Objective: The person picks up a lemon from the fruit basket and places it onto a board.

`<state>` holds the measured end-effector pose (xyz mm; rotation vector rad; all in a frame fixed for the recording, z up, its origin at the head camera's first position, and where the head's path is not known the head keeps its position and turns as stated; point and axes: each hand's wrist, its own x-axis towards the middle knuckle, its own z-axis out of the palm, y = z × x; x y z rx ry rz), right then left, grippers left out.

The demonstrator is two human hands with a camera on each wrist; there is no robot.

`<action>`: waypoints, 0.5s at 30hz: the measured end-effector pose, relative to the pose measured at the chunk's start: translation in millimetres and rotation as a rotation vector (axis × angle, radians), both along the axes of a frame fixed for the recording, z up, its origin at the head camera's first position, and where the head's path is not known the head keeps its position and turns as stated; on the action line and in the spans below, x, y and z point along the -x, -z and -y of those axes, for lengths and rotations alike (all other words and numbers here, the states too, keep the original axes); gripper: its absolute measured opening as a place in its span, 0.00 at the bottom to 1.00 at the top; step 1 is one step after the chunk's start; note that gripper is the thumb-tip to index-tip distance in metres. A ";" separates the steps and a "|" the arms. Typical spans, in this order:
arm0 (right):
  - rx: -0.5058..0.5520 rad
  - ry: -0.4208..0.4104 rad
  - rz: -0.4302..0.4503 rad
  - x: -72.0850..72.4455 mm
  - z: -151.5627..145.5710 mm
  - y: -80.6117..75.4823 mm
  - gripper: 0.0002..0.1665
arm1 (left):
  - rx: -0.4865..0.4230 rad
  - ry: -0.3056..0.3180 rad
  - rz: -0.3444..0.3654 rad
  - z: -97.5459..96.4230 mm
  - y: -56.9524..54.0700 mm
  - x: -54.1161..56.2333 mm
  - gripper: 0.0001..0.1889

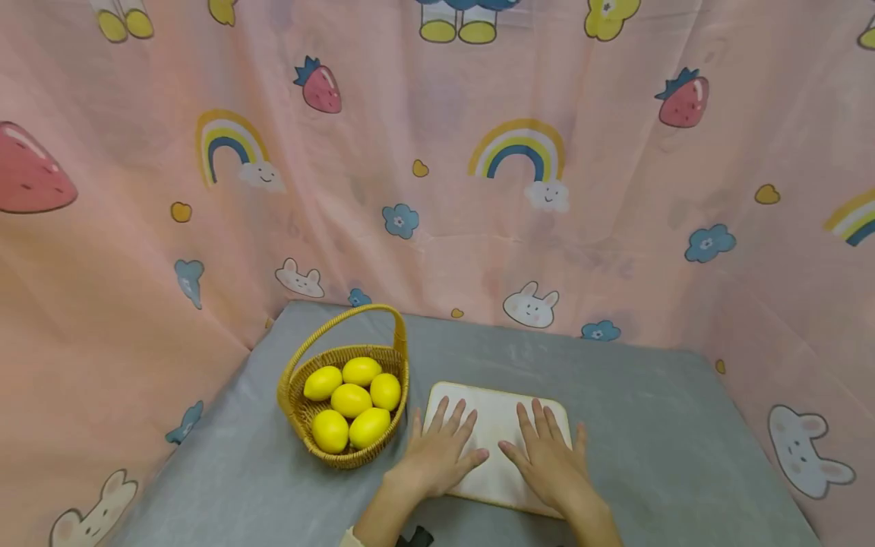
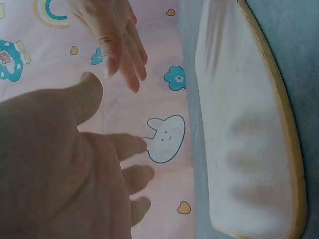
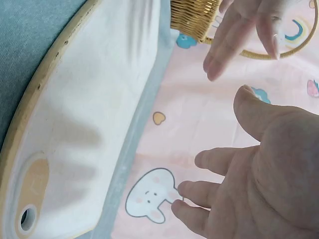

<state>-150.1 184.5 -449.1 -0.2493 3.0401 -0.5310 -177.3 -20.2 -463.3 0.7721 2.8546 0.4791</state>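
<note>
Head view: left hand (image 1: 437, 460) and right hand (image 1: 547, 463) side by side over the board (image 1: 495, 425), palms down, fingers spread, gripping nothing. Contact hard to judge from here. Board lies flat on the worktop (image 1: 656, 433), a bit askew, right of a basket (image 1: 355, 458) with six lemons (image 1: 351, 400) in it. Step in hand looks like a two-handed hover, so best to have both palms level, thumbs apart, left elbow and sleeve clear of the basket; if the board gets lifted, a grip at opposite edges should be steadier than one side only.

Left wrist view: left hand above the board with a visible gap, fingers loosely extended, nothing held. Board face white, smooth-looking, rim (image 2: 281, 89) tan; soft grey finger shadows (image 2: 244, 159) on it.

Right wrist view: right hand likewise apart from the board, fingers extended, nothing held. Board shows a rounded tan patch (image 3: 35, 181) near one corner, hole (image 3: 25, 217) at its end, a few dark specks along the rim, material unclear, probably stiff
</note>
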 end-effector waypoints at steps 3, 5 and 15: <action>0.006 -0.002 0.004 -0.5 0.6 1.6 0.48 | -0.069 0.081 0.062 5.2 4.1 0.1 0.38; 0.012 -0.006 0.004 -0.8 0.8 2.9 0.48 | -0.147 0.139 0.116 10.6 6.8 0.1 0.36; 0.026 -0.011 0.013 -0.1 0.7 4.2 0.46 | -0.618 0.160 0.292 72.5 6.2 -14.6 0.22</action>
